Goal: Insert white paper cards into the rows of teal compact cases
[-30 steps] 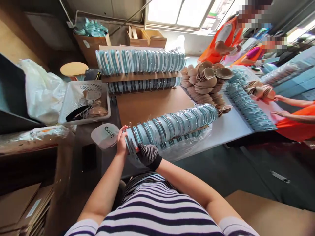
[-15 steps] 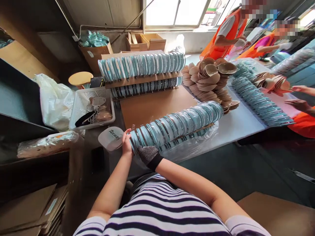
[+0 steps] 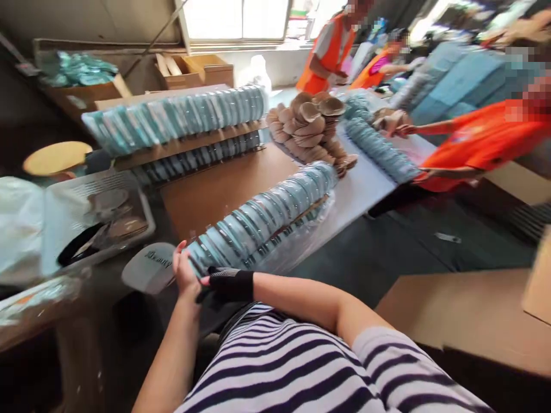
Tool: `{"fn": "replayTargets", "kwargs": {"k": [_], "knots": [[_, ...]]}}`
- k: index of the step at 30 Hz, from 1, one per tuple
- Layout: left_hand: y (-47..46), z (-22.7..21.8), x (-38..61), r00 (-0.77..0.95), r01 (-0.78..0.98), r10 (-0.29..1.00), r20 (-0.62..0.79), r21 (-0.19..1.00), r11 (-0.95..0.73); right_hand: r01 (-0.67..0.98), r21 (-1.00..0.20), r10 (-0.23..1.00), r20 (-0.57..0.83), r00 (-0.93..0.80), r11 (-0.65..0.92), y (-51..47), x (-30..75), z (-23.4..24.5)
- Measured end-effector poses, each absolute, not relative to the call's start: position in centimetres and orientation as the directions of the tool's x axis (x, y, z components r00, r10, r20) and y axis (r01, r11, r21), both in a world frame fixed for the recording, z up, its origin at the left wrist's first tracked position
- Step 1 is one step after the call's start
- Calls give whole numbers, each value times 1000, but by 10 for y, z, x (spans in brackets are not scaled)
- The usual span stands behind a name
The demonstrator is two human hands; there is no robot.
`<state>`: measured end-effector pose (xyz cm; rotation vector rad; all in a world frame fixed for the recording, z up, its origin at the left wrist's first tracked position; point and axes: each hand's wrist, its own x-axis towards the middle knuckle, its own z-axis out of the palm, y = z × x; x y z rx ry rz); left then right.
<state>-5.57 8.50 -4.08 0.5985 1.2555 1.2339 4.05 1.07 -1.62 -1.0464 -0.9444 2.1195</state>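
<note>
Striped shirt [image 3: 275, 367]: nearest to us, at lower centre.
Right hand [image 3: 221, 282]: in a dark glove, beside the near end of the front row of pale blue discs [image 3: 262, 215]; its fingers are partly hidden, so we cannot tell how far they close.
Left hand [image 3: 186, 272]: bare, fingers bent against the same end of that row; we cannot tell whether they grip it.
Front row: on the table [image 3: 365, 186], slanting from the hands up to the right, discs on edge, clear film [image 3: 297, 246] along its lower side.
Lettered white piece [image 3: 146, 268]: just left of the left hand; we read "beauty", blurred.
White basket [image 3: 147, 212]: farther left, holding a black strap and beige pieces.
Cardboard sheet [image 3: 228, 186]: behind the front row.
Back rows [image 3: 181, 117]: two, beyond the sheet, one above the other.
Beige pile [image 3: 307, 123]: stacked cup-like pieces, right of the back rows.
Co-worker in orange [image 3: 482, 143]: at far right, near another blue row [image 3: 381, 149].
Window [image 3: 235, 20]: bright, at the rear wall.
</note>
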Motion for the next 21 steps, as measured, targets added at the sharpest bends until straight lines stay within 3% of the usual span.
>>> {"fn": "replayTargets", "kwargs": {"k": [3,6,8,10,13,16,18,21], "knots": [[80,-37,-58,-95,-231,928,-360,915,332,-399,-561,677,-476,-561,-725,20,32,-39],[80,-31,-57,-105,-305,929,-356,900,311,-114,-605,571,-649,-503,-788,26,34,-49],[83,-27,-55,-137,-398,910,-391,863,311,16,-569,501,-737,-453,-822,28,38,-47],[87,-25,-55,-159,-450,882,-443,828,335,-139,-530,511,-664,-545,-837,30,40,-42],[88,-24,-58,-141,-415,858,-495,816,402,-425,-448,601,-401,-691,-787,31,37,-39],[83,-26,-60,-102,-286,889,-447,869,404,-366,-528,593,-362,-719,-766,32,36,-43],[80,-28,-59,-112,-249,911,-397,899,361,-274,-662,633,-390,-668,-697,34,41,-48],[82,-32,-55,-187,-299,928,-322,919,259,157,-932,781,-359,-511,-326,40,50,-56]]}}
